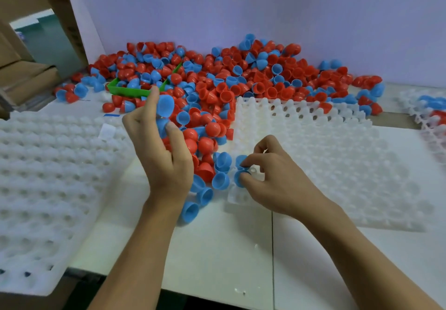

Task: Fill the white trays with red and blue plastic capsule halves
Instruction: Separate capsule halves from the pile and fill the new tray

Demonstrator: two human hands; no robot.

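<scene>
The left hand (160, 155) is lifting above the table (217, 249), its thumb and fingers curling around a short stack of blue capsule halves (164, 110), with the top half's rounded side facing the camera. The right hand (270, 177) is lying lower and just beside it, at the near left corner of the white tray (337, 165) in the middle, and its fingertips are pinching a blue half (239, 177) down against that corner; a second blue half (240, 159) is sitting in the pocket just behind it. Between the 2 hands, loose blue halves (220, 172) are lying on the table, touching the tray's left edge. Behind both hands, a large pile of red and blue halves (229, 80) is spreading along the back wall (241, 3) and spilling onto the far edge of the middle tray, half burying a green bin (125, 90). Another white tray (48, 177) is lying to the left of the left forearm, and a third tray (429, 116) holding a few halves is showing at the right edge. Cardboard boxes (24, 44) are standing at the far left.
</scene>
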